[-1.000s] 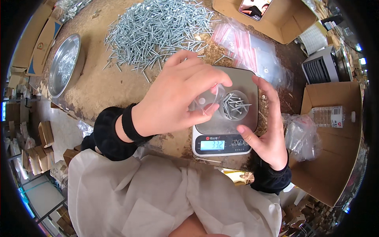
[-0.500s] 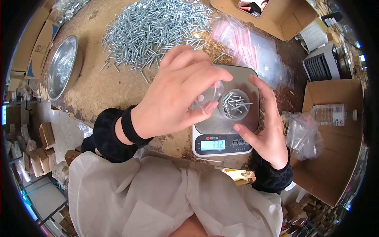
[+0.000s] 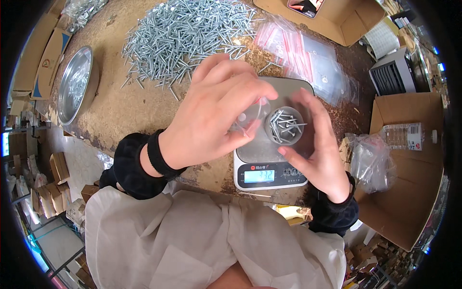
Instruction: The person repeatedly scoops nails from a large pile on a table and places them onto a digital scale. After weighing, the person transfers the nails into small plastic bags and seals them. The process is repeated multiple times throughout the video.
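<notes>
On scale [image 3: 251, 153], nail cup [image 3: 284, 127] beside spread right fingers [image 3: 321, 118], left fingers [image 3: 252, 90] pinching clear cup [image 3: 253, 115]

Palm of left hand [image 3: 211, 108] hidden from view; clear cup [image 3: 252, 118] partly covered by its fingers. Far left part of scale [image 3: 255, 153] covered by the same hand and cup. Base of filled cup [image 3: 294, 137] hidden by its contents. Far fingertips of right hand [image 3: 321, 154] blurred; its contact with the filled cup could not be determined. Pile of screws or nails [image 3: 185, 45] cut off at far edge; piece type too small to be settled. Far cardboard box [image 3: 353, 31] and picture card [image 3: 307, 6] likewise cut off. Contents of metal bowl [image 3: 94, 91] not identified, obscured by glare. Goods on left shelves [image 3: 50, 192] too small to be made out.
</notes>
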The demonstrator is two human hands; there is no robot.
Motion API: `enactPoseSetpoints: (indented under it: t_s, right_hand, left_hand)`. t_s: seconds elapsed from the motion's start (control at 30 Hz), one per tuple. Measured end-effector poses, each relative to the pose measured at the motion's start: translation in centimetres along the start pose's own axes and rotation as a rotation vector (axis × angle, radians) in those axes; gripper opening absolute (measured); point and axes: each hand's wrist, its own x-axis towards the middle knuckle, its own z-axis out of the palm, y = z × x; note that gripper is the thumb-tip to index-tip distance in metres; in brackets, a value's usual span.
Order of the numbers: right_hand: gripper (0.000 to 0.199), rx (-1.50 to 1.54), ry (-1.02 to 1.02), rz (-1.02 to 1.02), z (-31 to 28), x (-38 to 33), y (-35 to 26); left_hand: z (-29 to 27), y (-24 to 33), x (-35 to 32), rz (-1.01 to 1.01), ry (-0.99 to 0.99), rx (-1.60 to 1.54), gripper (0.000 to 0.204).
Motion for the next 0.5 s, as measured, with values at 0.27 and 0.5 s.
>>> enactPoseSetpoints:
  t_s: [0.27, 0.5]
  right_hand:
    - [0.098, -0.049, 0.200, -0.192, 0.7, 0.1, -1.0]
    - [0.091, 0.085, 0.190, -0.267, -0.2, -1.0, -1.8]
  left_hand:
    - [1.5, 0.3, -0.2, -0.095, -0.135, -0.042, 0.053]
    - [4.8, 3.4, -1.1, -0.259, -0.325, -0.955, 0.048]
